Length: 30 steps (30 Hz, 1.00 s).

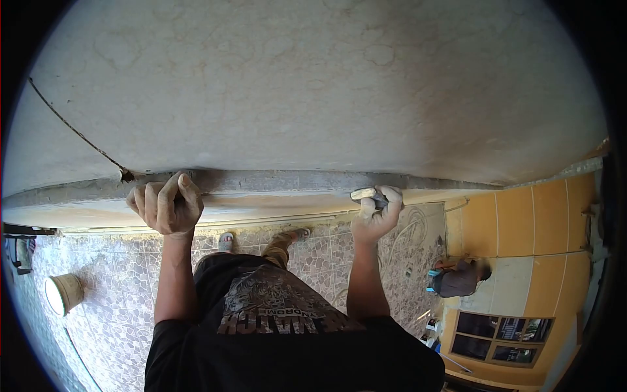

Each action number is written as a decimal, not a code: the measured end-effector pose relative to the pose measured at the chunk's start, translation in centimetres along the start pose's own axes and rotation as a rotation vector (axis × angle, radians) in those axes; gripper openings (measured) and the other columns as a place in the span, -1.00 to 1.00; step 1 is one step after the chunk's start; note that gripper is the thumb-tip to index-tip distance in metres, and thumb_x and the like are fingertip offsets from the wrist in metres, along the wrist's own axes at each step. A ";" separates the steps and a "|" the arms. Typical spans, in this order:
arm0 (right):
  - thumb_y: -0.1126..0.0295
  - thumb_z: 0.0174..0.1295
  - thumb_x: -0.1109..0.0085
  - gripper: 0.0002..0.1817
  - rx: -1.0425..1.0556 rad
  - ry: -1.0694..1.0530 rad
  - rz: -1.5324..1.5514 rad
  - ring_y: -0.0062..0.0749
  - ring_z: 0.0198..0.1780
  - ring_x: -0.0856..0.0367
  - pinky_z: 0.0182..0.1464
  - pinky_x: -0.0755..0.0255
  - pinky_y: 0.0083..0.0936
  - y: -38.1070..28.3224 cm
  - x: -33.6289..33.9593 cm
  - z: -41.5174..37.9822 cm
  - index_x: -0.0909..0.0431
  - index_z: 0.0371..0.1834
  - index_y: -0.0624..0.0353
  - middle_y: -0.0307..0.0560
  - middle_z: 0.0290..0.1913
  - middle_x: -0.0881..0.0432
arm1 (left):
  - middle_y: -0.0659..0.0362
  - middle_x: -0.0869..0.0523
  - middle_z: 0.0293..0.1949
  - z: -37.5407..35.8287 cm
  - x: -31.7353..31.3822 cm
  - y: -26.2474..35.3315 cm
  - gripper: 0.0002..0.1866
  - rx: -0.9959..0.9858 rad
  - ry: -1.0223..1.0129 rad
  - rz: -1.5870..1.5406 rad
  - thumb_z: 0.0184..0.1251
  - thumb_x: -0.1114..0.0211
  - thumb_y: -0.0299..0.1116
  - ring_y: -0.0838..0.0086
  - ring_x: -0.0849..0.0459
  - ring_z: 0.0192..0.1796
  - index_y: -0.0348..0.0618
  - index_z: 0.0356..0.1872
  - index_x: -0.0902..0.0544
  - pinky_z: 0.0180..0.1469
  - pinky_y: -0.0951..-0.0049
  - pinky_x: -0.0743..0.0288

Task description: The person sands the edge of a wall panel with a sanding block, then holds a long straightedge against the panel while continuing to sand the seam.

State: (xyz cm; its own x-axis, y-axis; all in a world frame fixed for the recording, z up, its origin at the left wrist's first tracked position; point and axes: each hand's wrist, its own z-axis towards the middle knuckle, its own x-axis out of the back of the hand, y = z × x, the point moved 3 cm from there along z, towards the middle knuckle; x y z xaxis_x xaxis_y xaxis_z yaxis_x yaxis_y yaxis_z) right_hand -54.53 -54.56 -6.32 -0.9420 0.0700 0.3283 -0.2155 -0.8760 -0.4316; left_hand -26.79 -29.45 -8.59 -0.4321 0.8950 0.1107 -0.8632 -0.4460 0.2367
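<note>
Stone-patterned floor (117, 261) down below, big pale surface (294, 85) up top ending in a grey edge (281, 179). Head cam: left hand (166, 204) has its fingers curled in at that edge, can't tell if it's gripping anything. Right hand (379, 212) is closed around a small pale-and-dark block (363, 194), up by the same edge. Bucket (73, 291) off left, another person (457, 279) by the orange wall (513, 215).

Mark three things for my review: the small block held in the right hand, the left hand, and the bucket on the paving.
Small block (362, 194): head view, on its pale face.
Left hand (167, 206): head view, middle of the hand.
Bucket (74, 289): head view, outer wall.
</note>
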 end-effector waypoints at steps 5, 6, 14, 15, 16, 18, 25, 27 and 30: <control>0.44 0.67 0.03 -0.68 -0.453 -0.060 0.412 -0.57 0.04 -0.50 0.11 -0.51 -0.47 -5.1 -1.5 -0.1 -0.37 0.39 0.29 -0.08 0.06 -0.56 | 0.42 -0.47 -0.55 -0.2 -0.1 -0.3 -0.86 -0.019 0.010 -0.006 0.49 -0.50 -0.27 0.50 -0.36 -0.48 0.05 -0.30 -0.74 -0.11 0.35 -0.22; 0.42 0.69 0.00 -0.67 -0.540 -0.105 0.472 -0.56 0.05 -0.50 0.14 -0.50 -0.48 -4.9 -1.2 -0.5 -0.37 0.40 0.29 -0.10 0.07 -0.57 | 0.42 -0.48 -0.55 -0.2 -0.1 -0.3 -0.86 -0.019 0.011 -0.007 0.49 -0.50 -0.27 0.49 -0.36 -0.48 0.05 -0.30 -0.74 -0.11 0.35 -0.22; 0.39 0.72 -0.05 -0.67 -1.047 -0.186 0.893 -0.48 -0.03 -0.66 0.05 -0.60 -0.42 -4.5 -0.1 -2.3 -0.40 0.44 0.20 -0.03 0.13 -0.67 | 0.40 -0.51 -0.54 0.4 -0.1 0.2 -0.83 0.060 -0.043 -0.023 0.46 -0.52 -0.30 0.48 -0.38 -0.43 0.06 -0.37 -0.72 -0.04 0.33 -0.20; 0.39 0.72 -0.05 -0.67 -1.045 -0.179 0.893 -0.48 -0.03 -0.66 0.05 -0.60 -0.42 -4.5 0.1 -2.5 -0.40 0.44 0.20 -0.03 0.13 -0.67 | 0.40 -0.52 -0.53 0.6 -0.1 0.5 -0.82 0.099 -0.092 -0.025 0.45 -0.52 -0.31 0.48 -0.40 -0.40 0.06 -0.38 -0.71 -0.02 0.32 -0.19; 0.39 0.72 -0.05 -0.66 -1.112 -0.219 0.998 -0.49 -0.05 -0.65 0.03 -0.59 -0.43 -4.6 0.1 -2.8 -0.41 0.45 0.18 -0.04 0.12 -0.67 | 0.40 -0.52 -0.53 0.8 0.2 1.0 -0.82 0.096 -0.091 -0.031 0.45 -0.52 -0.31 0.48 -0.40 -0.40 0.06 -0.38 -0.71 -0.02 0.32 -0.19; 0.40 0.66 -0.11 -0.63 -1.225 -0.243 1.187 -0.50 -0.13 -0.63 -0.07 -0.55 -0.48 -5.2 0.1 -2.9 -0.42 0.45 0.13 -0.08 0.04 -0.68 | 0.29 -0.65 -0.44 1.2 0.5 2.3 -0.87 0.150 -0.193 -0.100 0.42 -0.51 -0.41 0.36 -0.48 -0.28 -0.05 -0.32 -0.71 0.02 0.26 -0.25; 0.47 0.48 -0.27 -0.58 -1.107 -0.246 1.239 -0.49 -0.08 -0.65 -0.04 -0.61 -0.37 -3.9 3.3 -2.8 -0.42 0.35 0.15 -0.13 0.03 -0.68 | 0.21 -0.74 -0.32 1.2 0.5 7.1 -0.91 0.139 -0.393 -0.344 0.34 -0.53 -0.36 0.29 -0.64 -0.11 -0.06 -0.23 -0.79 0.17 0.20 -0.32; 0.47 0.50 -0.24 -0.60 -1.087 -0.058 1.302 -0.46 -0.08 -0.66 -0.10 -0.61 -0.37 -2.3 4.3 -2.8 -0.44 0.36 0.07 -0.18 0.03 -0.68 | 0.21 -0.74 -0.32 1.5 0.2 8.0 -0.90 0.132 -0.431 -0.382 0.31 -0.54 -0.36 0.29 -0.65 -0.11 -0.06 -0.21 -0.80 0.18 0.18 -0.32; 0.35 0.58 -0.23 -0.64 -1.194 0.097 1.144 -0.41 0.03 -0.71 -0.13 -0.61 -0.39 -1.9 6.0 -2.5 -0.47 0.37 -0.06 -0.22 0.08 -0.71 | 0.19 -0.74 -0.31 2.2 -0.6 9.5 -0.86 0.115 -0.517 -0.447 0.27 -0.55 -0.35 0.27 -0.66 -0.12 -0.06 -0.20 -0.81 0.20 0.16 -0.33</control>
State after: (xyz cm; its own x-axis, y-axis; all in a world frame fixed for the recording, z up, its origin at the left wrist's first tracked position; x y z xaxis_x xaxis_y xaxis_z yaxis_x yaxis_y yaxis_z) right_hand -60.39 -51.31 -5.63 -0.7431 -0.2433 -0.6234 0.5357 0.3419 -0.7721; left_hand -34.10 -34.23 -4.32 0.1634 0.8939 0.4173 -0.8838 -0.0554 0.4646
